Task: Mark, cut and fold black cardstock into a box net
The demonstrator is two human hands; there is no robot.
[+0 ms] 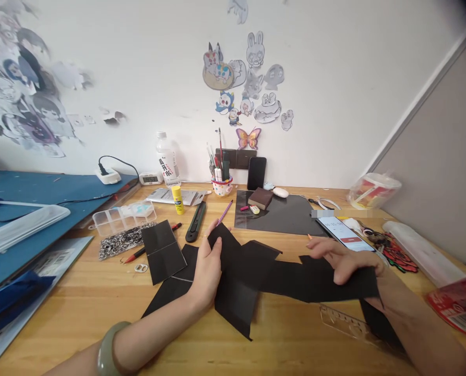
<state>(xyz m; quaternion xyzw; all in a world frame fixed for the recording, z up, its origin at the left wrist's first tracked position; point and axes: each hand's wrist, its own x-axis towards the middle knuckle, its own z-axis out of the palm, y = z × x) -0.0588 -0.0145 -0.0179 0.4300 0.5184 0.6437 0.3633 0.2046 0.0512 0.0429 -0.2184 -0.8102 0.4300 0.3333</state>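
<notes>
A cut and creased sheet of black card (252,271), with several flaps and a long strip to the right, is held up over the table. My left hand (209,263) pinches its upper left flap, thumb on the near face; a bangle circles that wrist. At the strip's right end, my right hand (346,261) grips the card with bent fingers over its upper edge. Behind my left hand lie more black card pieces, among them a creased rectangle (163,251). Below the strip, a clear ruler (346,321) rests on the wood, partly covered.
On the left are a clear compartment box (125,214), a bag of metal rings (125,241), a glue stick (177,200) and a utility knife (196,222). A pen cup (222,185), dark mat (287,222), lit phone (344,233) and red packet (459,303) lie farther around.
</notes>
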